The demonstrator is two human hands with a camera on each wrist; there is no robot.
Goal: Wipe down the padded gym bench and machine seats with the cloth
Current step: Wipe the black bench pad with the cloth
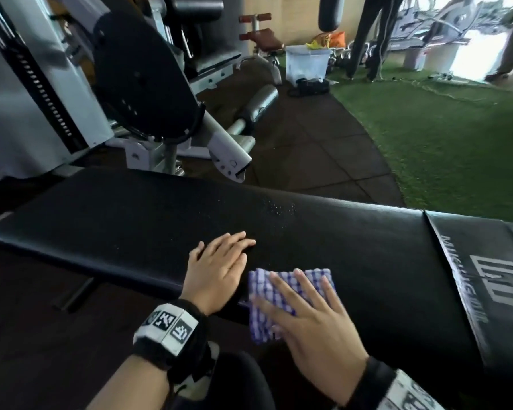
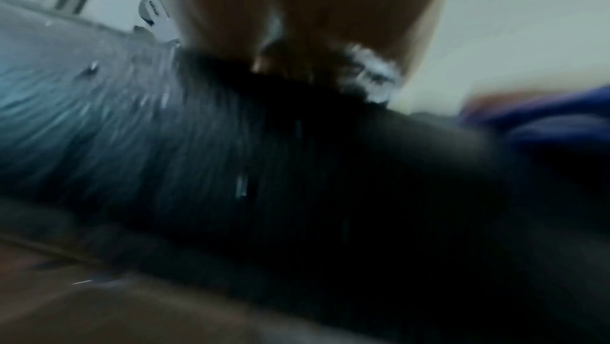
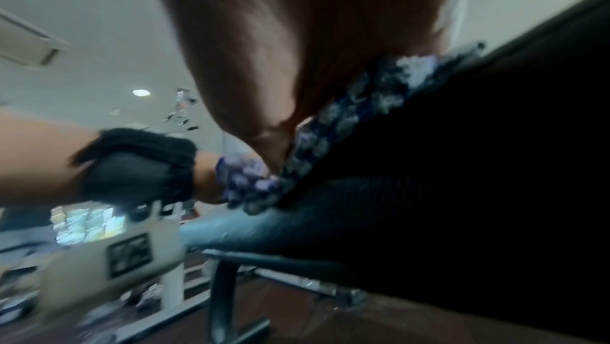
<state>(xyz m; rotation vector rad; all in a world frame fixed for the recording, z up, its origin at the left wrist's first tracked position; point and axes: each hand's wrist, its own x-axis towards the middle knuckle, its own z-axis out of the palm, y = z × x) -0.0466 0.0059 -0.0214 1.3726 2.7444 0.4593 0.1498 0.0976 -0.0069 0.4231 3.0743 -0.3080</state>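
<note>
A long black padded bench (image 1: 131, 220) runs across the head view, with small water droplets (image 1: 279, 208) near its far edge. My left hand (image 1: 219, 261) lies flat on the pad, fingers straight. Just to its right, my right hand (image 1: 305, 315) presses flat on a folded blue-and-white checked cloth (image 1: 264, 297) at the bench's near edge. The right wrist view shows the cloth (image 3: 333, 127) squeezed between palm and black pad (image 3: 462, 167). The left wrist view is blurred; the pad (image 2: 231, 154) and a blue bit of cloth (image 2: 544, 125) show.
A grey weight machine (image 1: 42, 84) with a black round cover (image 1: 139, 81) stands behind the bench. A second printed black pad (image 1: 486, 276) adjoins on the right. Farther back are green turf (image 1: 442, 128), a clear plastic bin (image 1: 307, 65), a brown bench (image 1: 264, 38) and a person's legs (image 1: 367, 39).
</note>
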